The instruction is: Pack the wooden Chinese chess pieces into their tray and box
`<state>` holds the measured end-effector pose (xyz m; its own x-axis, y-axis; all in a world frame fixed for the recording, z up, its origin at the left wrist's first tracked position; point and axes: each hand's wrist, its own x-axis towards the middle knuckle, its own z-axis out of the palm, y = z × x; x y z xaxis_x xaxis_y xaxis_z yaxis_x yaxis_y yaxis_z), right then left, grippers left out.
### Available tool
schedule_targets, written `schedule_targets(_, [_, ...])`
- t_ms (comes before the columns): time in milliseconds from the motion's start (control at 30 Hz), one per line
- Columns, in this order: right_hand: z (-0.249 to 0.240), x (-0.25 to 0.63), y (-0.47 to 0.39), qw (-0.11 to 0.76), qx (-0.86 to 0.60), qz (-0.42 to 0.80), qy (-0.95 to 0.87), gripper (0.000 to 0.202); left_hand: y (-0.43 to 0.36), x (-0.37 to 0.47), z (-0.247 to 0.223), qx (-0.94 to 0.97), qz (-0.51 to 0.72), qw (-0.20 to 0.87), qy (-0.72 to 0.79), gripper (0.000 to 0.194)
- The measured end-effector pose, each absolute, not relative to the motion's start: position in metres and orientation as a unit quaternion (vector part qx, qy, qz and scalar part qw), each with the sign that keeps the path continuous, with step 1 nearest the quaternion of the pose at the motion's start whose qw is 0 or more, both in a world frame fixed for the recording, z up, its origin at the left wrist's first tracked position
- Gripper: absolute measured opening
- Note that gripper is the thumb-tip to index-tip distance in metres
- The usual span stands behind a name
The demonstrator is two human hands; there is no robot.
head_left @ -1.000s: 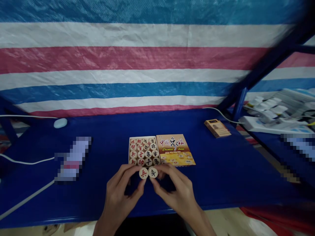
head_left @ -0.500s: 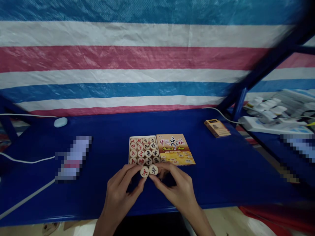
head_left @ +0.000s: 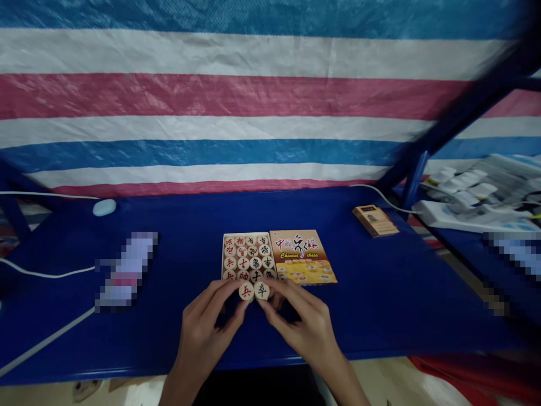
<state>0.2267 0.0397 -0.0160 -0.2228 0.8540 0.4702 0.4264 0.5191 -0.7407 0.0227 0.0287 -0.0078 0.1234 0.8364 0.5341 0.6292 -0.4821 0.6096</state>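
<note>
Between the fingertips of my left hand [head_left: 209, 324] is a round Chinese chess piece with a red character [head_left: 246, 291]. My right hand [head_left: 300, 321] pinches another chess piece with a dark character [head_left: 262, 290], side by side with the red one. Both pieces are held at the near edge of an open box [head_left: 224, 248], where several more pieces with red and dark characters lie in rows. The fingers cover part of the nearest row. Against the box's right side lies its printed lid [head_left: 304, 254], marked "Chinese chess".
All this rests on a blue table [head_left: 372, 304]. A blurred phone-like item [head_left: 129, 270] with a white cable lies left, below a pale rounded case [head_left: 104, 207]. At the right are a small brown box [head_left: 375, 220] and a white power strip [head_left: 465, 217]. Striped sheeting [head_left: 236, 96] hangs behind.
Both hands, with their chess pieces, have shifted slightly up toward the box, so the pieces overlap its near edge a little more. The camera view has tilted slightly.
</note>
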Motion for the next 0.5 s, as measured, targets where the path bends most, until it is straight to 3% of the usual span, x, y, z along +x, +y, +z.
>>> schedule_targets(500, [-0.0108,0.2262,0.0449,0.437,-0.423,0.23,-0.759,0.042,0.0299,0.0231,-0.004,0.711,0.458,0.148,0.513,0.03])
